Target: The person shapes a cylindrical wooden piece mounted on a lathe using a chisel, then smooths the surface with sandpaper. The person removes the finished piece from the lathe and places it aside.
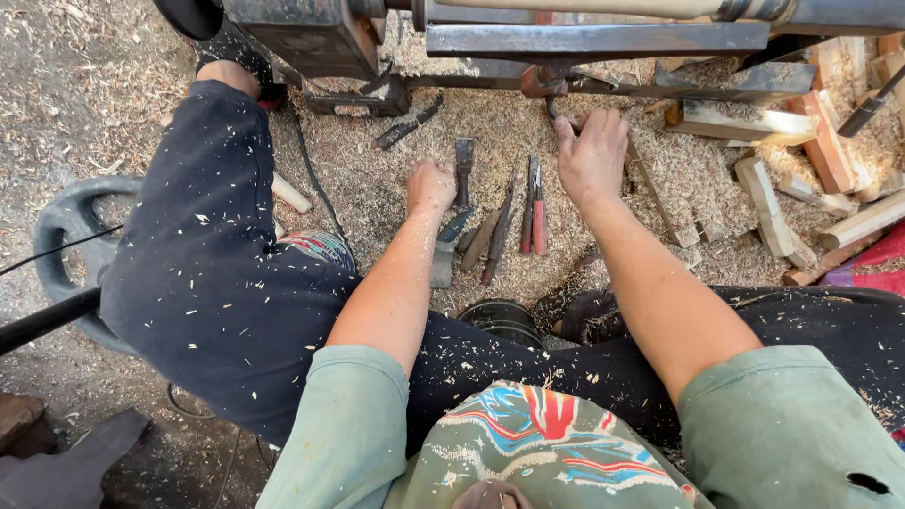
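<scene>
I sit on the ground facing a low wood lathe (584,40). My left hand (431,186) is lowered onto the sawdust beside a flat chisel (463,168), fingers curled at its handle; whether it grips the tool is unclear. My right hand (592,155) reaches forward with fingers spread, resting on the shavings just under the lathe's metal bed, next to a thin wooden strip (660,203). Between the hands lie several hand tools, among them a red-handled chisel (538,215) and darker gouges (498,236).
Cut wooden blocks and sticks (773,203) are piled at the right. Sawdust covers the ground. A dark round container (502,320) sits between my legs. A grey plastic stool (66,226) and a black cable (316,184) lie at the left.
</scene>
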